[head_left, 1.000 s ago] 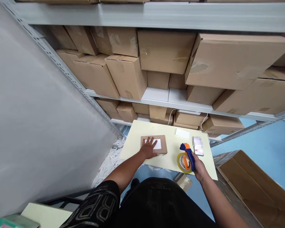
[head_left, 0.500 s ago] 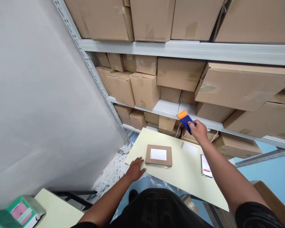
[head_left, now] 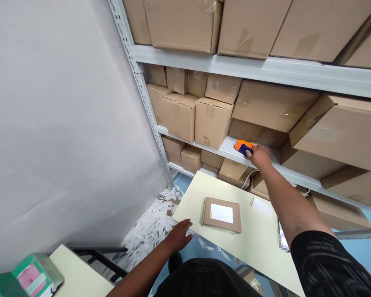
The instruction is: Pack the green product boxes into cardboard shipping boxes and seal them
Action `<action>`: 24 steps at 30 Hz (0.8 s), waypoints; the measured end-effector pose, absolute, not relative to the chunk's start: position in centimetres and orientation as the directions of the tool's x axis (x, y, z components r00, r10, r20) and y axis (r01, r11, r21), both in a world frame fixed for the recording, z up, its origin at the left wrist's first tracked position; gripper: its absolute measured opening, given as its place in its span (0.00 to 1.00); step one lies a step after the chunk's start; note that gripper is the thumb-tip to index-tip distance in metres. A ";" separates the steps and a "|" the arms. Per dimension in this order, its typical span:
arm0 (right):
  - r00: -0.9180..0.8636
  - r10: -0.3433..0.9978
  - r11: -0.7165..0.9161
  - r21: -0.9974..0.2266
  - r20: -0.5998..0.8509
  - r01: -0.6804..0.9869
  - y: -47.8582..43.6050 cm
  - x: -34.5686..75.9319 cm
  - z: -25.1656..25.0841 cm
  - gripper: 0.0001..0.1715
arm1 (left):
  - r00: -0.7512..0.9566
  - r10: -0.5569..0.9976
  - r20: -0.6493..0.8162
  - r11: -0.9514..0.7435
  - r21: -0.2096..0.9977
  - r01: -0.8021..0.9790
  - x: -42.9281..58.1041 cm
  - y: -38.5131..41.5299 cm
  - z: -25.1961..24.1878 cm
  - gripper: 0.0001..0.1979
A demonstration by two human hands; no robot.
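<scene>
My right hand (head_left: 259, 156) is closed around a blue-and-orange handheld tool (head_left: 244, 147) whose exact kind I cannot make out. The tool is at the middle shelf (head_left: 230, 144), in the gap beside the upright cartons; whether it rests on the surface is unclear. My left hand (head_left: 179, 235) has its fingers apart, by the near edge of the pale yellow table (head_left: 191, 202), and holds nothing. To its right lies a flat brown cardboard box (head_left: 207, 212) with a white label (head_left: 221, 213) on top.
A white paper slip (head_left: 262, 207) and a phone (head_left: 283, 241), partly behind my right arm, lie on the table. Cartons (head_left: 213, 121) fill much of the metal rack. Paper strips (head_left: 148, 222) litter the floor at left. A green box (head_left: 34, 274) stands on another table (head_left: 77, 274).
My right hand has carried the blue-and-orange tool from above the table to the middle shelf. My left hand has drawn away from the flat box. The view has shifted left.
</scene>
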State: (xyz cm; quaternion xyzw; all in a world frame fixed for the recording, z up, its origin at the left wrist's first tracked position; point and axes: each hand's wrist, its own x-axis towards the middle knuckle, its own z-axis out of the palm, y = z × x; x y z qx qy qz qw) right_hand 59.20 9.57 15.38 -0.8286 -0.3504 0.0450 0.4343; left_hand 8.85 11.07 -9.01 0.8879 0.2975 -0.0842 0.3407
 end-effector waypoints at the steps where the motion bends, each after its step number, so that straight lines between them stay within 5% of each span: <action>1: 0.742 0.625 -0.388 -0.728 0.243 0.565 9.5 59.1 15.3 0.11 | 0.815 0.461 -0.352 -0.585 0.570 0.577 8.9 11.5 -9.0 0.31; 5: 0.713 0.604 -0.434 -0.604 0.356 0.669 7.3 57.7 13.8 0.25 | 0.842 0.407 -0.354 -0.564 0.628 0.536 9.7 13.1 -9.3 0.32; 9: 0.787 0.486 -0.518 -0.600 0.380 0.609 1.1 52.1 7.6 0.25 | 0.826 0.402 -0.394 -0.480 0.677 0.557 11.4 14.3 -9.6 0.34; 11: 0.898 0.385 -0.567 -0.713 0.214 0.413 -2.8 47.7 2.7 0.24 | 0.814 0.384 -0.436 -0.401 0.715 0.572 12.5 14.7 -9.8 0.36; 13: 0.958 0.253 -0.524 -0.851 -0.134 0.019 -6.1 43.0 -2.3 0.19 | 0.807 0.356 -0.471 -0.319 0.751 0.578 13.6 14.9 -10.2 0.39; 15: 0.916 0.204 -0.432 -0.871 -0.345 -0.232 -8.3 38.9 -6.5 0.17 | 0.797 0.336 -0.502 -0.258 0.765 0.590 14.8 14.8 -10.9 0.41; 20: 0.874 0.248 -0.325 -0.886 -0.417 -0.330 -10.4 34.7 -11.7 0.26 | 0.820 0.289 -0.494 -0.135 0.827 0.545 17.0 13.4 -13.5 0.36; 24: 0.867 0.326 -0.472 -0.860 -0.377 -0.196 -11.9 35.5 -12.0 0.36 | 0.833 0.351 -0.428 -0.018 0.886 0.463 17.2 12.0 -13.8 0.31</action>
